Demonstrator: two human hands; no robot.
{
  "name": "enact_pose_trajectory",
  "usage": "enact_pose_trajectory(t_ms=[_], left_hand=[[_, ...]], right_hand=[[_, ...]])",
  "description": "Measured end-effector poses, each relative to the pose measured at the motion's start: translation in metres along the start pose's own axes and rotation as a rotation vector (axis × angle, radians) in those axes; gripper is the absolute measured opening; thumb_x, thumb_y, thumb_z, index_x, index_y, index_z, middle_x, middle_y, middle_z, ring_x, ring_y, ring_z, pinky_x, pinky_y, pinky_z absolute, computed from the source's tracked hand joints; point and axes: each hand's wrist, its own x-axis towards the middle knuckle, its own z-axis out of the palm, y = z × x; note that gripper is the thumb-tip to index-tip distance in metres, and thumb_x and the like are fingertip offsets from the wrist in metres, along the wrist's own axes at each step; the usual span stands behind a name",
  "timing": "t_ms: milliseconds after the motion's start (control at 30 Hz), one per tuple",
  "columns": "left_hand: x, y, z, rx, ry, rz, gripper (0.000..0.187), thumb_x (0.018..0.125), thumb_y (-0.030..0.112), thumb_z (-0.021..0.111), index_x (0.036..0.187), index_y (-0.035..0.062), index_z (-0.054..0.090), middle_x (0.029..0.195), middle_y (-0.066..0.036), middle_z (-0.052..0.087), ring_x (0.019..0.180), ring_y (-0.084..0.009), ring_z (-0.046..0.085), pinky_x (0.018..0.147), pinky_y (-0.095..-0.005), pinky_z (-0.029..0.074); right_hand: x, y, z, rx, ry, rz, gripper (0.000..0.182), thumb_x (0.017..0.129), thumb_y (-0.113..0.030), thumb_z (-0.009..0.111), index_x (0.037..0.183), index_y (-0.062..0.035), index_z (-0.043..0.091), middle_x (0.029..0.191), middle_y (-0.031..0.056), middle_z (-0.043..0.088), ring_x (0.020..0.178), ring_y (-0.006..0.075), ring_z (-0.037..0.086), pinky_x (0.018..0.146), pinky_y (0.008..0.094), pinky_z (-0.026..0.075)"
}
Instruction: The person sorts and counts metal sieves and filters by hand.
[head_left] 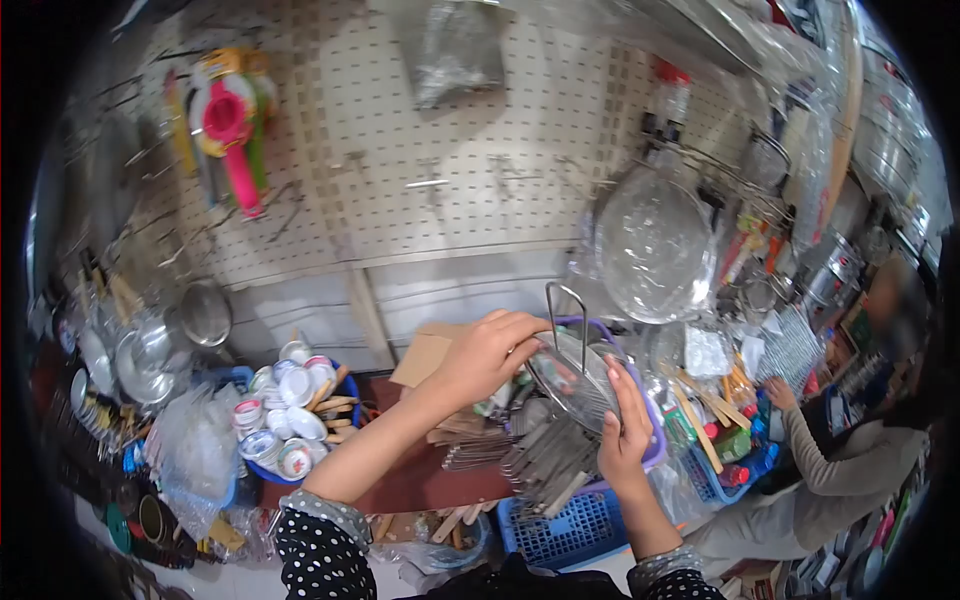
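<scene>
Between my two hands is a round metal strainer [575, 385] with a wire loop standing up from its rim. My left hand [490, 358] has its fingers closed on the rim at the left. On the right side, my right hand [625, 425] holds the same strainer, thumb and fingers against its edge. Just below it lies a pile of metal utensils [555, 465] with long handles. A purple basket [655, 440] shows behind and to the right of the strainer.
A blue basket [565, 530] stands below the utensils. At the left, a blue basin [262, 472] holds white cups. A pegboard [400, 150] with hanging kitchenware rises ahead. Another person [850, 465] is at the right, reaching toward a basket of bottles [705, 480].
</scene>
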Motion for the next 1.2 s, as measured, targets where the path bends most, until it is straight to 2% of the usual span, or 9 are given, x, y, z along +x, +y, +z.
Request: enact_pose_trajectory(t_ms=[233,533,633,667,767,800,933,1033,1200], left_hand=[[-0.124,0.006,-0.129,0.163,0.214,-0.272,0.023,0.088,0.007,0.062,0.110,0.0056,0.060,0.098,-0.013,0.066,0.087,-0.0322,0.065,0.071,-0.0406,0.052],[-0.273,-0.027,-0.281,0.490,0.290,-0.298,0.015,0.093,0.016,0.062,0.101,0.0036,0.059,0.083,-0.013,0.069,0.075,-0.0309,0.068,0.063,-0.0394,0.052],[-0.312,-0.043,-0.320,0.488,0.337,-0.383,0.015,0.094,0.018,0.061,0.099,0.0032,0.059,0.081,-0.013,0.068,0.074,-0.0317,0.068,0.062,-0.0398,0.052],[-0.325,-0.049,-0.332,0.511,0.326,-0.438,0.016,0.095,0.019,0.061,0.098,0.0031,0.060,0.082,-0.014,0.068,0.075,-0.0321,0.068,0.062,-0.0395,0.053],[-0.348,-0.063,-0.363,0.526,0.359,-0.481,0.016,0.095,0.019,0.061,0.098,0.0035,0.060,0.083,-0.014,0.069,0.076,-0.0324,0.068,0.062,-0.0392,0.053],[-0.354,-0.068,-0.372,0.528,0.352,-0.520,0.016,0.096,0.020,0.059,0.099,0.0038,0.060,0.085,-0.014,0.069,0.076,-0.0329,0.068,0.063,-0.0395,0.053],[-0.375,-0.095,-0.399,0.493,0.371,-0.595,0.019,0.098,0.022,0.057,0.099,0.0037,0.061,0.085,-0.014,0.069,0.076,-0.0338,0.068,0.063,-0.0407,0.053],[-0.383,-0.114,-0.416,0.489,0.383,-0.626,0.020,0.099,0.023,0.056,0.100,0.0034,0.060,0.084,-0.015,0.069,0.076,-0.0342,0.068,0.063,-0.0411,0.052],[-0.388,-0.146,-0.443,0.491,0.384,-0.703,0.020,0.099,0.023,0.056,0.100,0.0031,0.059,0.081,-0.015,0.069,0.074,-0.0346,0.068,0.061,-0.0413,0.051]], right_hand=[[0.034,-0.061,0.116,0.359,-0.177,-0.215,0.039,0.103,-0.022,0.048,0.128,0.0061,0.056,0.126,0.0249,0.062,0.117,0.0383,0.061,0.103,0.0412,0.043],[0.038,-0.152,0.300,0.610,-0.425,-0.125,0.032,0.101,-0.011,0.049,0.129,0.0019,0.057,0.126,0.0185,0.064,0.116,0.0305,0.063,0.100,0.0365,0.047],[0.039,-0.182,0.352,0.619,-0.474,-0.105,0.031,0.100,-0.010,0.051,0.128,0.0004,0.059,0.122,0.0172,0.066,0.110,0.0292,0.065,0.095,0.0354,0.049],[0.038,-0.185,0.371,0.590,-0.491,-0.109,0.032,0.099,-0.009,0.052,0.129,-0.0015,0.059,0.118,0.0161,0.067,0.098,0.0258,0.067,0.088,0.0327,0.050],[0.035,-0.202,0.421,0.647,-0.468,-0.080,0.032,0.099,-0.009,0.053,0.130,-0.0023,0.059,0.114,0.0146,0.069,0.085,0.0214,0.064,0.083,0.0302,0.050],[0.038,-0.213,0.427,0.641,-0.501,-0.036,0.033,0.100,-0.010,0.053,0.131,-0.0032,0.059,0.103,0.0111,0.070,0.079,0.0138,0.062,0.079,0.0273,0.050],[0.039,-0.226,0.482,0.770,-0.455,0.022,0.033,0.100,-0.010,0.053,0.132,-0.0046,0.058,0.077,0.0028,0.058,0.067,0.0060,0.048,0.063,0.0223,0.044],[0.051,-0.237,0.496,0.630,-0.568,0.097,0.033,0.100,-0.010,0.053,0.132,-0.0064,0.059,0.074,0.0008,0.055,0.063,0.0066,0.043,0.059,0.0228,0.040],[0.063,-0.235,0.550,0.703,-0.478,0.077,0.032,0.102,-0.018,0.053,0.131,-0.0062,0.060,0.069,0.0002,0.052,0.062,0.0066,0.043,0.058,0.0234,0.040]])
